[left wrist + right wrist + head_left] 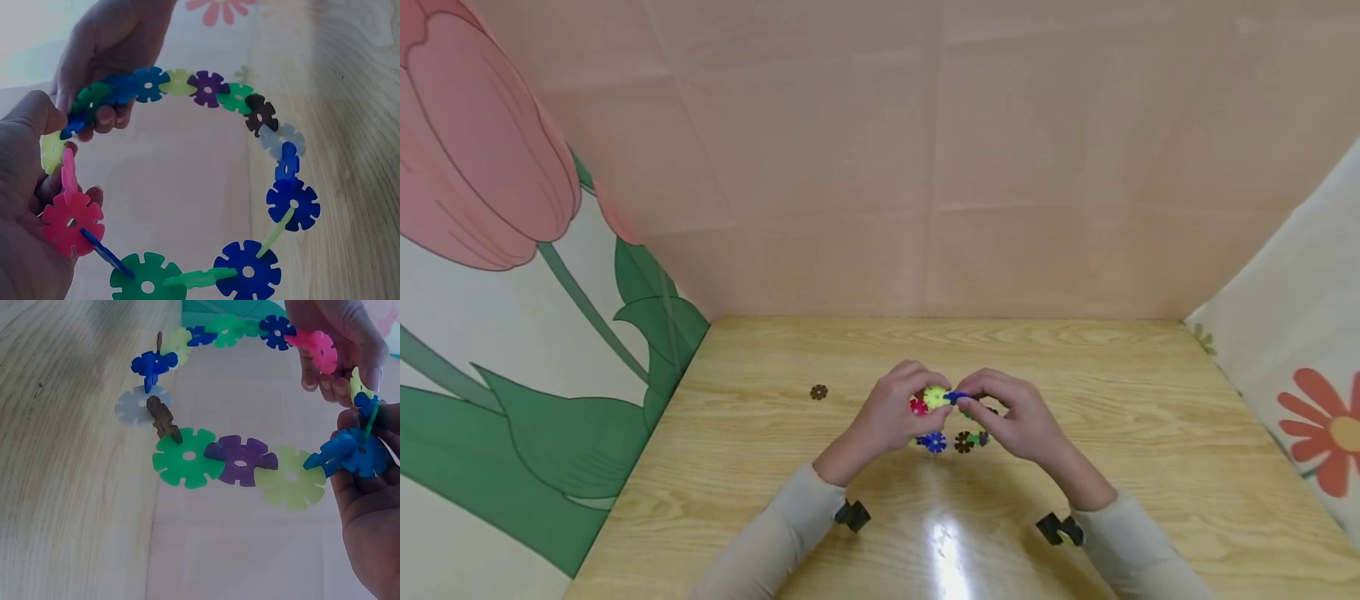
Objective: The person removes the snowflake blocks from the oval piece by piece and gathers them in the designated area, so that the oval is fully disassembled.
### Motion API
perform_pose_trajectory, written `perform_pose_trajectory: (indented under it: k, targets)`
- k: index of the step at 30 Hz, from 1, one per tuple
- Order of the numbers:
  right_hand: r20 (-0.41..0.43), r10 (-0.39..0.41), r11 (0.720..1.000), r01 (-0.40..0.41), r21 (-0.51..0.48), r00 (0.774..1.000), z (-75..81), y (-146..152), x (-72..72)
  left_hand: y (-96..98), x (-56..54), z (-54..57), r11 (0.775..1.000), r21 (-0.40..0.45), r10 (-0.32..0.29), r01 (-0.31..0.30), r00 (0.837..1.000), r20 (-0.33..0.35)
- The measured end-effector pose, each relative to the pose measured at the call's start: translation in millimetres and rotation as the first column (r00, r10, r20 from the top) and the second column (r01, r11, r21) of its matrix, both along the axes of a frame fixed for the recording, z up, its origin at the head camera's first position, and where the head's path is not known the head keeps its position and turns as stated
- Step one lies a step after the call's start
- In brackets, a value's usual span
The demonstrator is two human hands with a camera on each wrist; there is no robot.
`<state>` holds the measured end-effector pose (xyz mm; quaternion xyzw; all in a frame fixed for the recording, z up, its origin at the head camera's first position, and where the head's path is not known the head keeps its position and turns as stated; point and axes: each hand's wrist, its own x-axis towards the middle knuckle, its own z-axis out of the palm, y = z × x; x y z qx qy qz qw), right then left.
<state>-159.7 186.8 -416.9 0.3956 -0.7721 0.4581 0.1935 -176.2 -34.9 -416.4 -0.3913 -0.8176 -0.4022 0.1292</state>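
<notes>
Both hands hold up a ring-shaped chain of colourful notched plastic snowflake discs, slotted into one another. In the head view my left hand pinches a yellow disc, and my right hand pinches a dark blue disc right against it. The left wrist view shows a pink disc hanging below the left fingers and a green disc at the bottom of the loop. Near the right fingers, the right wrist view has a lighter blue disc, then a pale yellow disc and a purple disc.
A single brown disc lies on the wooden table, left of the hands. A plain pinkish cloth hangs behind the table, with a tulip-print panel at left and a flower-print cloth at right.
</notes>
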Motion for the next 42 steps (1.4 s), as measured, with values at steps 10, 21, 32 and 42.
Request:
perform_pose_trajectory:
  k: [10, 21, 32, 42]
  targets:
    - [-0.091, -0.043, 0.997, 0.037, -0.063, 0.995, -0.7, -4, -0.7, -4.3, -0.3, 8.0, 1.000, 0.023, -0.020, 0.020, 1.000, -0.024]
    - [-0.126, -0.021, 0.997, 0.012, -0.075, 0.992, 2.4, -4, -0.4, -7.3, -2.8, 13.7, 0.997, 0.024, -0.079, 0.079, 0.997, -0.026]
    - [-0.097, -0.101, 0.991, 0.091, -0.096, 0.990, 0.7, 12, -2.0, -22.6, -5.3, 13.1, 0.996, 0.012, 0.087, -0.087, 0.996, 0.033]
    - [-0.045, -0.080, 0.996, 0.078, -0.041, 0.996, -4.9, 21, -1.9, -38.4, -10.1, 3.3, 0.996, -0.015, 0.086, -0.084, 0.987, 0.138]
